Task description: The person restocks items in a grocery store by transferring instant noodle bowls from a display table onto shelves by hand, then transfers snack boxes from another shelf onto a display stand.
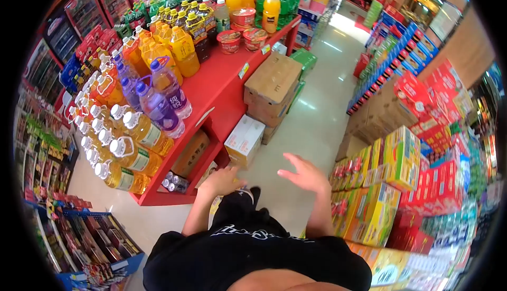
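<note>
My left hand is held out in front of my body with its fingers apart and nothing in it, close to the lower shelf of the red display stand. Over the floor to the right, my right hand is raised, empty, thumb and fingers spread. A white carton stands on the floor just beyond my left hand. Behind it is a stack of brown cardboard boxes. Yellow-green cartons are piled to the right of my right hand.
Oil bottles, purple-labelled bottles, orange drinks and red instant-noodle bowls crowd the stand's top. A tiled aisle runs ahead. Red gift boxes are at right, a blue-edged rack at lower left.
</note>
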### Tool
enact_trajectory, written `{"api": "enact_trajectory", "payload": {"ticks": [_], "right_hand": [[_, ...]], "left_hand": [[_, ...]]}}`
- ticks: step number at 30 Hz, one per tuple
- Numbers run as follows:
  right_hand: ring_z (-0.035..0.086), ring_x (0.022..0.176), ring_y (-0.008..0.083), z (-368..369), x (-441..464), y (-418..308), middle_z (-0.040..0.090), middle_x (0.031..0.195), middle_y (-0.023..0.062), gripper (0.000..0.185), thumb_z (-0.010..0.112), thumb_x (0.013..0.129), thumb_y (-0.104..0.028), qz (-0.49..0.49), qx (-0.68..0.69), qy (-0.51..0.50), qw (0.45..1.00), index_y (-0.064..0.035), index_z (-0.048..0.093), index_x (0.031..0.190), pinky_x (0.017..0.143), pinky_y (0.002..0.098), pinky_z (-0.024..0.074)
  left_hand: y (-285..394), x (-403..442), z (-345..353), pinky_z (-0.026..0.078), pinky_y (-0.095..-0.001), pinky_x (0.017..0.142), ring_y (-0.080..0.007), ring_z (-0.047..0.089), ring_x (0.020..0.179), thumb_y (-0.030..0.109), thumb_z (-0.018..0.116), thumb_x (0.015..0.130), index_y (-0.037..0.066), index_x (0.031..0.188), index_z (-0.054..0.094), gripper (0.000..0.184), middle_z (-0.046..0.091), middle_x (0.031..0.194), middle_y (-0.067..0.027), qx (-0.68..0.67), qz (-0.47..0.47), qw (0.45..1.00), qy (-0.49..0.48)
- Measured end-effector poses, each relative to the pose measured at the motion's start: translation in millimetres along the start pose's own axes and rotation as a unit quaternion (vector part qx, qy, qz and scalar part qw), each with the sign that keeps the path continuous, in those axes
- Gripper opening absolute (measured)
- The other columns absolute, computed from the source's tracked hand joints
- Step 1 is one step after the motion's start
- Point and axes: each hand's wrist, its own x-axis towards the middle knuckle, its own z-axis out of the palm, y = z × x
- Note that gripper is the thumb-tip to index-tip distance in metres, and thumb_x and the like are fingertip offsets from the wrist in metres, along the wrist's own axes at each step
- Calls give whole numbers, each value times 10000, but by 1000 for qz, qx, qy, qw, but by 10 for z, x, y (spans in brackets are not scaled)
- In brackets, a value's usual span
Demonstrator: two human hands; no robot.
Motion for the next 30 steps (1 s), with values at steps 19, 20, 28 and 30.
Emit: {"api": "enact_trajectory", "payload": {"ticks": [19, 20, 28, 30], "right_hand": [[516, 1364, 413, -2270, 3698, 900, 488, 1506, 275, 840, 713, 939, -449, -17, 32, -44, 998, -8, 350, 1555, 1133, 432, 430], [515, 1368, 411, -2306, 3961, 946, 479, 1515, 276, 849, 715, 939, -441, -24, 47, -73, 996, -3, 337, 1560, 1133, 434, 430], [557, 1339, 378, -2483, 5870, 1422, 395, 1563, 322, 934, 726, 929, -407, -120, -32, -137, 983, 43, 240, 1588, 1111, 449, 452], [554, 1330, 389, -2377, 6414, 1566, 400, 1554, 331, 909, 728, 934, -395, -133, 124, -104, 978, 87, 274, 1556, 1079, 416, 478]], "left_hand": [[-102, 3906, -2221, 381, -461, 1168, -427, 460, 1402, 419, 662, 958, -70, 1476, 439, 746, 492, 1482, -309, -199, -9, 956, 214], [-158, 4094, -2256, 362, -445, 1191, -410, 440, 1431, 407, 665, 960, -84, 1485, 426, 758, 470, 1506, -314, -203, -50, 950, 233], [-324, 5303, -2298, 349, -421, 1201, -385, 432, 1455, 437, 664, 962, -99, 1547, 313, 868, 413, 1561, -313, -380, -129, 858, 320], [-288, 5535, -2427, 352, -410, 1195, -380, 439, 1451, 443, 656, 972, -101, 1560, 280, 885, 408, 1565, -314, -376, -194, 837, 348]]}}
